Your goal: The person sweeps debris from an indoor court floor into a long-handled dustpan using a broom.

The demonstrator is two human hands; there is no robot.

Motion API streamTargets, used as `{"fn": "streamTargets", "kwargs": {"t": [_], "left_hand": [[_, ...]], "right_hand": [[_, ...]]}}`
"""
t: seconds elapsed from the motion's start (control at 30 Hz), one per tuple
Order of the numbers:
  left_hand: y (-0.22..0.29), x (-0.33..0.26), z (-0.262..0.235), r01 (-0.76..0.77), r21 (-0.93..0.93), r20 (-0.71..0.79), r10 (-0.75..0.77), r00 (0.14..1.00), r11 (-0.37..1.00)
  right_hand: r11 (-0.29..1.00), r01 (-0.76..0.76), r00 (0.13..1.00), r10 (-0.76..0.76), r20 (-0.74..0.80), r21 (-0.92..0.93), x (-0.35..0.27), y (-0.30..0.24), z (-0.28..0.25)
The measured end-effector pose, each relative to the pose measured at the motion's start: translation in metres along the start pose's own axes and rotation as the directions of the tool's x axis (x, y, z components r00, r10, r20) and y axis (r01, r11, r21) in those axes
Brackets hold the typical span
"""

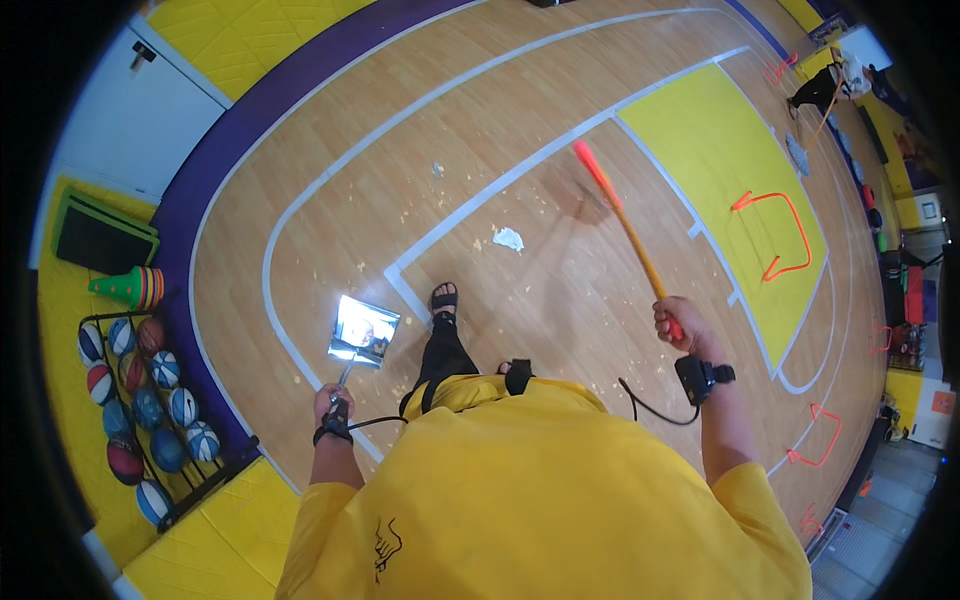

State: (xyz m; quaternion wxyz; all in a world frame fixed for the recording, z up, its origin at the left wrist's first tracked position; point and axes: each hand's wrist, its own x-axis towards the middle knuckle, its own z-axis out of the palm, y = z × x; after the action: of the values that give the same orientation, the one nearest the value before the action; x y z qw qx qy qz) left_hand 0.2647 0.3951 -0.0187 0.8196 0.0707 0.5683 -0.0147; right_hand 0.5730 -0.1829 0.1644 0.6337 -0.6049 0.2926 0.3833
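My left hand [334, 400] is closed round the thin metal handle of a shiny, mirror-like square dustpan [365, 330], which reflects a bright light. My right hand [684, 325] grips the near red end of a long orange stick [636, 243]. The stick slants away to the far left and ends in a thicker red tip. Beside that tip is a blurred brown patch whose nature I cannot make out. A crumpled white scrap [508, 239] lies on the wooden floor between the dustpan and the stick, with many small pale bits scattered around.
A rack of balls [168, 450] stands at the left, below stacked cones [130, 288]. Orange hurdles [803, 232] stand on the yellow court area and along the right. At the far right, another person [835, 82] holds a long-handled mop [797, 155].
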Motion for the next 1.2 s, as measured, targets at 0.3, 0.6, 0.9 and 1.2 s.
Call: {"fn": "streamTargets", "kwargs": {"t": [0.3, 0.6, 0.9, 1.2], "left_hand": [[0.100, 0.070, 0.108, 0.130, 0.033, -0.167, -0.123, 0.978, 0.991], [0.158, 0.142, 0.223, 0.052, 0.599, -0.142, 0.042, 0.989, 0.799], [0.225, 0.177, 0.208, 0.321, 0.511, -0.161, -0.279, 0.947, 0.797], [0.188, 0.135, 0.282, 0.434, 0.640, -0.218, -0.392, 0.894, 0.634]], "right_hand": [[0.582, 0.219, 0.973, -0.185, 0.135, -0.783, 0.121, -0.017, 0.115], [0.730, -0.114, 0.891, 0.376, 0.255, -0.674, 0.058, -0.048, 0.257], [0.926, -0.225, 0.889, 0.322, 0.325, -0.303, 0.023, -0.024, 0.220], [0.890, -0.058, 0.996, 0.082, -0.034, 0.452, -0.067, 0.102, 0.170]]}}
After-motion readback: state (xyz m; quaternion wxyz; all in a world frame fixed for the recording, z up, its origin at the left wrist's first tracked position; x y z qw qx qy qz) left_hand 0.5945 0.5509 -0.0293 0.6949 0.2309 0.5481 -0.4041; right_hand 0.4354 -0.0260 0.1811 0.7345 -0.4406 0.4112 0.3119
